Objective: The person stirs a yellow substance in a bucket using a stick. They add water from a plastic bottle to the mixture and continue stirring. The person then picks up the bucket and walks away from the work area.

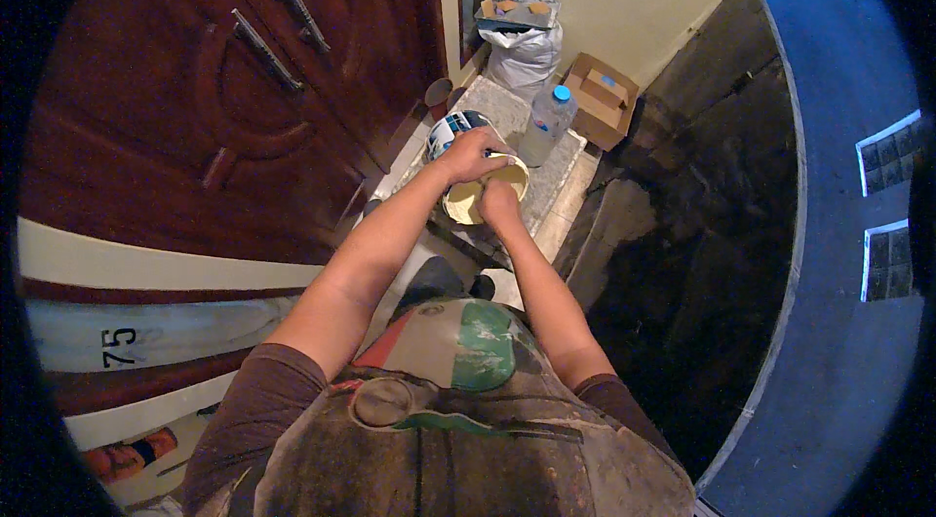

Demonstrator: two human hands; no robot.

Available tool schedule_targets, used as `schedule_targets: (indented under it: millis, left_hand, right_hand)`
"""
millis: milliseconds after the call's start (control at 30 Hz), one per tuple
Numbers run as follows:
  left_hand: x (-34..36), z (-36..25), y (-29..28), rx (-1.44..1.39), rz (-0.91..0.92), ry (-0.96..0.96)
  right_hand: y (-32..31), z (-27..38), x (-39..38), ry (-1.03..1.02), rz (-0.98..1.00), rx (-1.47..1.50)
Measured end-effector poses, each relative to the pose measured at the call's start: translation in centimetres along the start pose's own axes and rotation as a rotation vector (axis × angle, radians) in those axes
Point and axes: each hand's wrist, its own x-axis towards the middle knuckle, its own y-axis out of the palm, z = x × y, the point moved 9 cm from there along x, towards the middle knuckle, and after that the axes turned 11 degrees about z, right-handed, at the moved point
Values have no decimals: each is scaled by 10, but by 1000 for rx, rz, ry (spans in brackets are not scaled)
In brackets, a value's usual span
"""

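Observation:
A round tub [462,209] with pale yellow paste inside stands in front of me. My left hand [475,155] grips its far rim, fingers curled over the edge. Reaching into the mouth of the tub, my right hand [500,202] is closed; whatever it may hold is hidden by the hand and the wall of the tub. Just behind my left hand is a container with a blue-and-white label [450,130], partly covered. To the right of the tub stands a clear plastic bottle [548,130] with a blue cap, holding some liquid.
Behind the bottle are a white sack [524,60] with a tray [519,12] on top, and an open cardboard box [603,107]. Dark red wooden doors [229,98] with metal handles rise on the left. A dark stained surface [702,195] lies along the right.

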Motion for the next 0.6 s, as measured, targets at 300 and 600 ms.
schedule_targets:
  millis: [300, 600]
  left_hand:
    - [3, 6, -11, -72, 36, -36]
    - [14, 13, -5, -144, 66, -129]
  right_hand:
    - [-50, 22, 1, 14, -38, 127]
    - [-35, 11, -10, 41, 22, 107]
